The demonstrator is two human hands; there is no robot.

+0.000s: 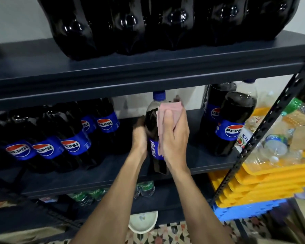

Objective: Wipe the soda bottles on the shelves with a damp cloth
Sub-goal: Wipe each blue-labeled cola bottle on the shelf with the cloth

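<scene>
With the left hand [139,136] gripping the bottle [154,150] at the front edge of the middle shelf [197,166] and the right hand [176,132] holding the cloth [165,110] against its shoulder, I reckon a damp, slick grip could tip it off.

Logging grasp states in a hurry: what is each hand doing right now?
Left hand: fingers grip the Pepsi bottle on its left side.
Right hand: holds the pink cloth against that bottle.

Pink cloth [169,109]; floor tiles [167,235] perhaps mosaic-patterned
</scene>
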